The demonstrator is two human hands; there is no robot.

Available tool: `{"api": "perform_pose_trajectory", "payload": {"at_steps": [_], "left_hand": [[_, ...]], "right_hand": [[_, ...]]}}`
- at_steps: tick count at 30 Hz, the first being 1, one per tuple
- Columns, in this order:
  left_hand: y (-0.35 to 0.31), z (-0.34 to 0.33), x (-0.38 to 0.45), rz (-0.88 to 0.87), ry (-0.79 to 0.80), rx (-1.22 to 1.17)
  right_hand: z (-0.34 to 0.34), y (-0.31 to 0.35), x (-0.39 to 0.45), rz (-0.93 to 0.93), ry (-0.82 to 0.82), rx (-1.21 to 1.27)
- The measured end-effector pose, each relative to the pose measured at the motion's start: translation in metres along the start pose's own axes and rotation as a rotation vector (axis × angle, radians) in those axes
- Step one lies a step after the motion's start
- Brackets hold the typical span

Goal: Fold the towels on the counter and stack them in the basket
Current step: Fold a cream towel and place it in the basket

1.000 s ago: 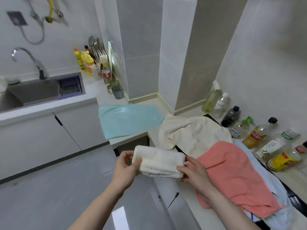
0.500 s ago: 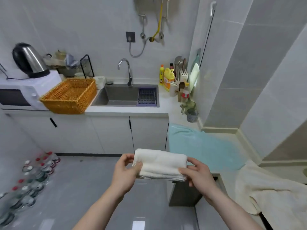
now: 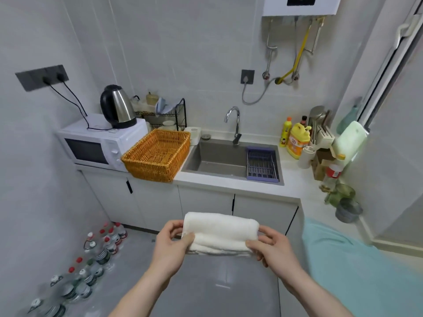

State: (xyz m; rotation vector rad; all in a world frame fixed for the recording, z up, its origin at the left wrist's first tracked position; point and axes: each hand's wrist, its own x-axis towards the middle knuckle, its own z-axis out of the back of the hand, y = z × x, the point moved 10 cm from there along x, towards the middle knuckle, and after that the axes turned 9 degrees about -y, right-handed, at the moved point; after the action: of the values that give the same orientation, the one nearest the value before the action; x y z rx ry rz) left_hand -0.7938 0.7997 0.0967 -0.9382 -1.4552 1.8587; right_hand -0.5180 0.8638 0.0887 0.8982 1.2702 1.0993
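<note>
Your left hand and right hand pinched the folded white towel by its ends; the wicker basket sat at the counter's front edge

1. Pale grey tiled walls enclose the kitchen.
2. Glossy grey floor reflects light.
3. White base cabinets carry a white worktop with a steel sink.
4. A white wall-mounted boiler hangs above.

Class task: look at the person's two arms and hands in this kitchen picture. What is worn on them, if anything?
Nothing is worn. The left hand and right hand are bare: no gloves, rings, watch or bands show. Both forearms are uncovered down to the bottom edge of the frame, with no sleeve in view.
</note>
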Motion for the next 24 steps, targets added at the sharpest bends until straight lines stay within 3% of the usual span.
{"api": "perform_pose_trajectory", "payload": {"at_steps": [16, 24], "left_hand": [[-0.061, 0.013, 0.287, -0.015, -0.127, 0.05], [-0.074, 0.069, 0.407, 0.018, -0.29, -0.003]], "right_hand": [[-0.166, 0.087, 0.278, 0.031, 0.191, -0.034], [-0.292, 0.138, 0.383, 0.07, 0.336, -0.162]]}}
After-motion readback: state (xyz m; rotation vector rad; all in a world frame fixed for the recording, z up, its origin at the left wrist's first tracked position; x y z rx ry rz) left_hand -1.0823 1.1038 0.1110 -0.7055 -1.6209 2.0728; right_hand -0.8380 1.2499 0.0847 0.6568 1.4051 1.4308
